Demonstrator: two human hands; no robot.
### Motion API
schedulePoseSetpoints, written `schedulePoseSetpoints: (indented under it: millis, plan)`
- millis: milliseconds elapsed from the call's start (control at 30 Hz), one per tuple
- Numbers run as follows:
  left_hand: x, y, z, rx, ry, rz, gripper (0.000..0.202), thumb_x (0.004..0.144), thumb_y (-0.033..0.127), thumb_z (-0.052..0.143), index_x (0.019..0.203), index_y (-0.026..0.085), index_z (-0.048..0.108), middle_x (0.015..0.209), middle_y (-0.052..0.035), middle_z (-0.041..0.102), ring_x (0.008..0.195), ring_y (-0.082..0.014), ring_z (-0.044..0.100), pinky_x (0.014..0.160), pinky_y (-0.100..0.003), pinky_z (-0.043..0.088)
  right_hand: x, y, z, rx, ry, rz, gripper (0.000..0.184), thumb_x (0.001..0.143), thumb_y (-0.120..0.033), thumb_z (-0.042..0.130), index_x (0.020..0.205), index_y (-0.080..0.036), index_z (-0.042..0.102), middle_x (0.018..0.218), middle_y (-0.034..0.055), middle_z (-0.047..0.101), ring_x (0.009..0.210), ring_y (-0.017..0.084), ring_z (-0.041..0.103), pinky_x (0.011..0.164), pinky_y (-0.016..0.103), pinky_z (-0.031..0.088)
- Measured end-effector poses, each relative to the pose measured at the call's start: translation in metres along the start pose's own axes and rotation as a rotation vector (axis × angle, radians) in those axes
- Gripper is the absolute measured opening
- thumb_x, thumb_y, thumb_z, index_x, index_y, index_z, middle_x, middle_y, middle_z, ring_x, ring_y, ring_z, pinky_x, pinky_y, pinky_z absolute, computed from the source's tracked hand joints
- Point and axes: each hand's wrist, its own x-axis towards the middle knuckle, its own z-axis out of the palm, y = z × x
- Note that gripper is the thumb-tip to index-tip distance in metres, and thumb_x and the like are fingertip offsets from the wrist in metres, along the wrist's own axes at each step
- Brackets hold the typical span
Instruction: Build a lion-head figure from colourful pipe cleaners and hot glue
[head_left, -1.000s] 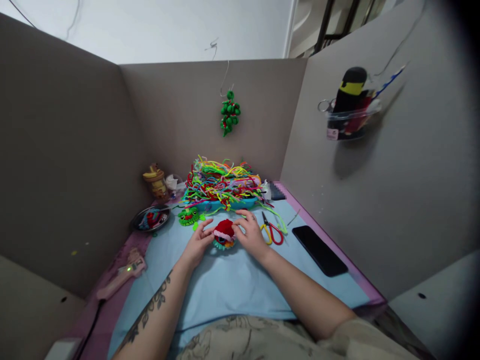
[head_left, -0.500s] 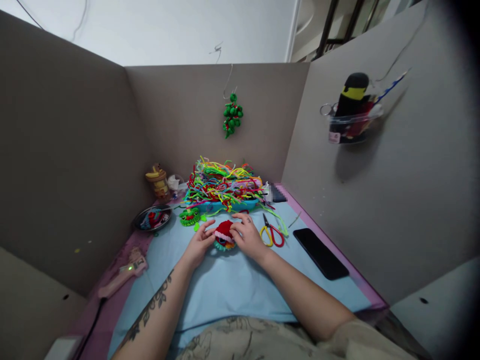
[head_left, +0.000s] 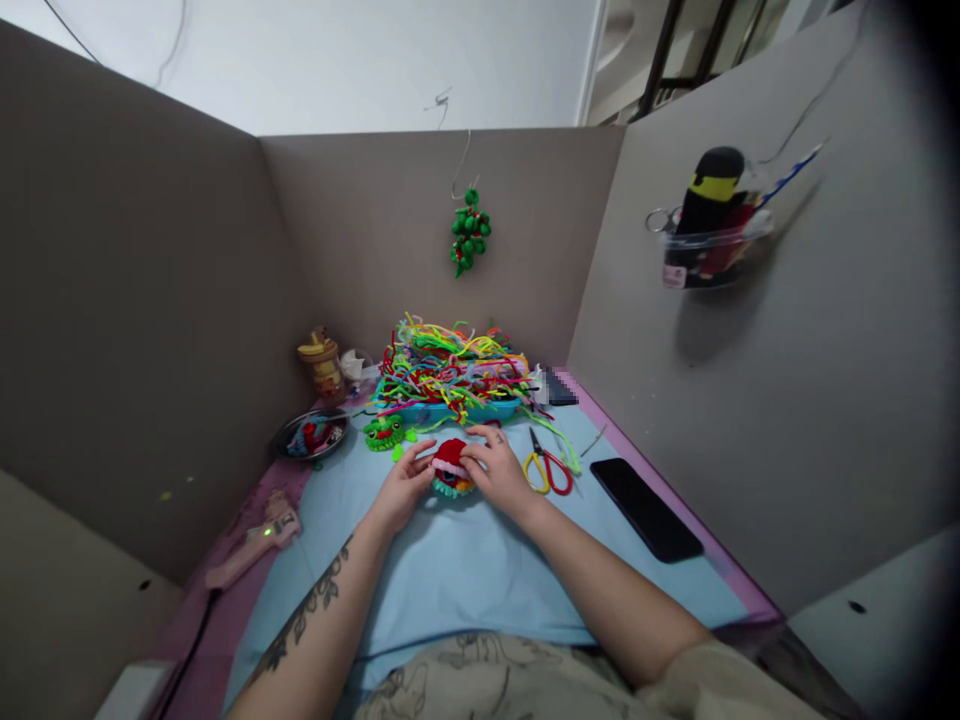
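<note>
Left hand [head_left: 401, 487] and right hand [head_left: 501, 472] both have their grip clamped on a red-topped craft piece [head_left: 451, 453], mid-way across the tabletop [head_left: 232, 625]; blue cloth [head_left: 457, 580] spreads from it toward the near edge, scissors [head_left: 543, 456] just beside the right hand.

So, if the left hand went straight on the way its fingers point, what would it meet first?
The red-topped craft piece, right at the left hand's fingertips and apparently already touching it, though depth is hard to judge.
</note>
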Motion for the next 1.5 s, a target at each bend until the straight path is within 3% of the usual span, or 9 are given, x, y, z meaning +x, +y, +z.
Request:
schedulePoseSetpoints:
  millis: [233,567,833,1267,1400,1500]
  plan:
    - [0.000,0.001,-0.001,-0.003,0.066,-0.015,0.068,0.063,0.028,0.077,0.124,0.020,0.046,0.104,-0.0112,0.065,0.072,-0.0154,0.062,0.061,-0.023,0.045,-0.004,0.014,0.002,0.114,0.063,0.124,0.023,0.085,-0.020,0.047,0.095,-0.022,0.067,0.110,0.0090,0.056,0.105,0.022,0.052,0.092,0.041,0.042]
    - [-0.002,0.002,0.001,0.005,0.045,-0.013,0.070,0.063,0.031,0.077,0.124,0.020,0.046,0.103,-0.0106,0.065,0.069,-0.0140,0.061,0.060,-0.023,0.043,-0.004,0.006,0.007,0.149,0.061,0.137,0.020,0.081,-0.021,0.055,0.097,-0.023,0.067,0.108,0.0082,0.056,0.103,0.022,0.053,0.092,0.039,0.042]
    - [-0.002,0.000,0.001,0.006,-0.002,0.011,0.068,0.064,0.028,0.076,0.124,0.020,0.046,0.106,-0.0115,0.065,0.082,-0.0184,0.063,0.069,-0.026,0.045,0.001,0.002,0.011,0.161,0.083,0.162,0.010,0.079,-0.018,0.058,0.080,-0.019,0.068,0.102,0.0084,0.058,0.101,0.020,0.054,0.091,0.036,0.041]
    - [-0.001,-0.005,0.001,0.037,-0.054,0.051,0.053,0.067,0.027,0.074,0.116,0.018,0.055,0.111,-0.0131,0.064,0.096,-0.0239,0.061,0.082,-0.031,0.043,0.000,-0.001,0.012,0.118,0.075,0.132,0.011,0.081,-0.019,0.056,0.080,-0.021,0.067,0.101,0.0070,0.059,0.099,0.021,0.053,0.091,0.039,0.040]
    - [-0.001,-0.005,0.003,0.014,-0.041,0.039,0.055,0.067,0.029,0.074,0.117,0.017,0.054,0.109,-0.0130,0.065,0.091,-0.0212,0.061,0.076,-0.028,0.044,-0.001,-0.001,0.011,0.117,0.069,0.132,0.011,0.081,-0.019,0.056,0.081,-0.021,0.067,0.101,0.0068,0.059,0.098,0.021,0.053,0.091,0.039,0.040]
    - [-0.001,-0.002,0.005,-0.004,0.046,-0.020,0.055,0.069,0.034,0.072,0.118,0.018,0.053,0.101,-0.0096,0.066,0.077,-0.0151,0.061,0.065,-0.022,0.043,-0.001,-0.001,0.011,0.115,0.063,0.141,0.011,0.080,-0.019,0.056,0.080,-0.021,0.067,0.100,0.0069,0.059,0.098,0.021,0.054,0.090,0.038,0.041]
